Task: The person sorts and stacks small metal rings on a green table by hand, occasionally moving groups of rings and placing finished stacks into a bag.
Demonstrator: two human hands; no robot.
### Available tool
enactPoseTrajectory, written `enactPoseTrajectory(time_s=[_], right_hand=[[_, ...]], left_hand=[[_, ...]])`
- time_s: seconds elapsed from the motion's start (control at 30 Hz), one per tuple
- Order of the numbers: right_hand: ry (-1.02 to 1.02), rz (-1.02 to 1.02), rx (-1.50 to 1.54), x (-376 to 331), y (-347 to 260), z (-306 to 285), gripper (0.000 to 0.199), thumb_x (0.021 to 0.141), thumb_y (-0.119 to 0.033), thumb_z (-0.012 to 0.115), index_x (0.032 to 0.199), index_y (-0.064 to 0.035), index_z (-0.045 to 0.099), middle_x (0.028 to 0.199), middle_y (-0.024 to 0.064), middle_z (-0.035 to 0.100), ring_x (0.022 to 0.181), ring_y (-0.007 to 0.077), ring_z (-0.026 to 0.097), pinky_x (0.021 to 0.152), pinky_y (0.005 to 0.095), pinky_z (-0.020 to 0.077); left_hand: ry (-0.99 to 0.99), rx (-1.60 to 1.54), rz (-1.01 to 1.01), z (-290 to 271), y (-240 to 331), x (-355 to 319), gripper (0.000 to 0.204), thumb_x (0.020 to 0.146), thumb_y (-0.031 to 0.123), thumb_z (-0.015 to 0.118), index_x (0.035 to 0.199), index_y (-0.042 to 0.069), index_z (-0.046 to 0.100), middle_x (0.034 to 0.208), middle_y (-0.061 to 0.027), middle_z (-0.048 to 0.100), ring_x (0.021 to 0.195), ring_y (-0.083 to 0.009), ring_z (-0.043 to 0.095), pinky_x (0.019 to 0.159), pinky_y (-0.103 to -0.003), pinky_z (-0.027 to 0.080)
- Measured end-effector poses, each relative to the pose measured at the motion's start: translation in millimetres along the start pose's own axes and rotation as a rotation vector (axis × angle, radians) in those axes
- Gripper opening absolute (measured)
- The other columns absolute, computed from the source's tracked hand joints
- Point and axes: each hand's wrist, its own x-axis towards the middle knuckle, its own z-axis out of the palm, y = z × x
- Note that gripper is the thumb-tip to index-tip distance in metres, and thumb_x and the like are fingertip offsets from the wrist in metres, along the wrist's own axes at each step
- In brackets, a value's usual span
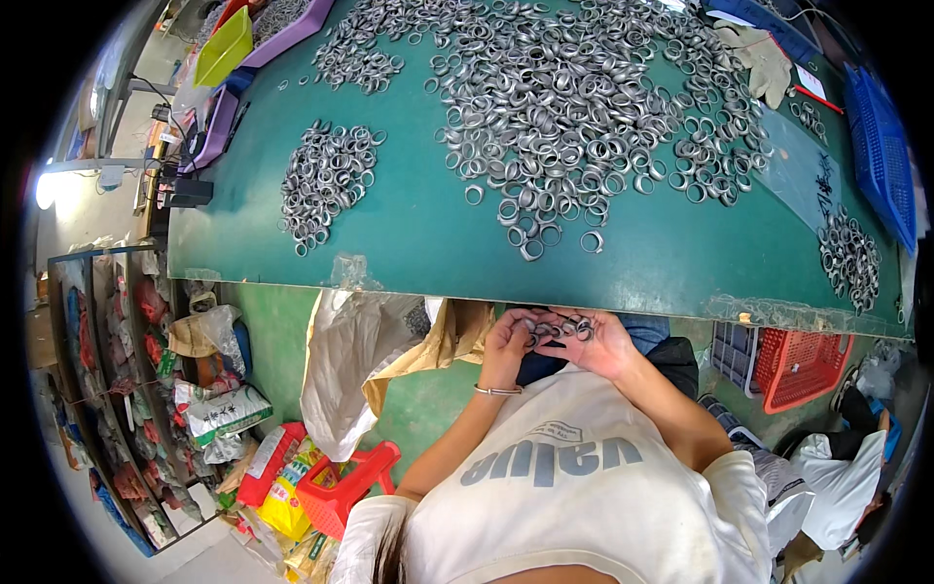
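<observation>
Just below the table's front edge, my two hands are close together over my lap. My left hand (500,345) has its fingers curled around some of several grey metal rings (551,331). The other rings lie along the fingers of my right hand (609,350), which is turned palm up and partly curled. Some fingertips are hidden behind the rings. On the green table (409,263) a large heap of similar rings (555,107) spreads over the far middle. A smaller ring pile (329,185) is at the left, and another ring pile (849,261) at the right.
An open white sack (341,380) stands below the table by my left arm. Near it are a red plastic stool (345,492) and a shelf rack (117,389). Red basket (806,365) and blue basket (876,156) are at the right, where another person (837,477) sits.
</observation>
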Motion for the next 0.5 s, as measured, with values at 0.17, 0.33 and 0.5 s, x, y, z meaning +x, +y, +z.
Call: enactPoseTrajectory(time_s=[0.17,0.33,0.5], right_hand=[[0.048,0.006,0.025,1,1,-3,0.042,0.093,-0.026,0.037,0.118,0.0,0.057,0.116,0.0159,0.06,0.107,0.0313,0.055,0.101,0.0565,0.0351],[-0.017,0.022,0.093,3,0,-16,0.047,0.094,-0.026,0.034,0.126,0.004,0.05,0.128,0.0215,0.052,0.119,0.0369,0.048,0.105,0.0606,0.0288],[-0.03,0.033,0.115,3,0,-14,0.045,0.093,-0.025,0.035,0.125,0.0027,0.051,0.127,0.0201,0.053,0.118,0.0365,0.049,0.105,0.0613,0.0274]], left_hand=[[-0.018,-0.029,0.01,-5,-5,0,0.014,0.097,0.006,0.04,0.102,-0.001,0.051,0.109,-0.0198,0.062,0.095,-0.0228,0.065,0.084,-0.033,0.055],[-0.022,-0.046,-0.013,-5,-5,1,0.016,0.097,0.006,0.04,0.103,-0.001,0.052,0.11,-0.0205,0.061,0.095,-0.0229,0.064,0.084,-0.034,0.055],[-0.013,-0.054,-0.02,-6,-5,1,0.018,0.096,0.005,0.04,0.104,-0.002,0.054,0.109,-0.0187,0.062,0.095,-0.0224,0.064,0.085,-0.034,0.054]])
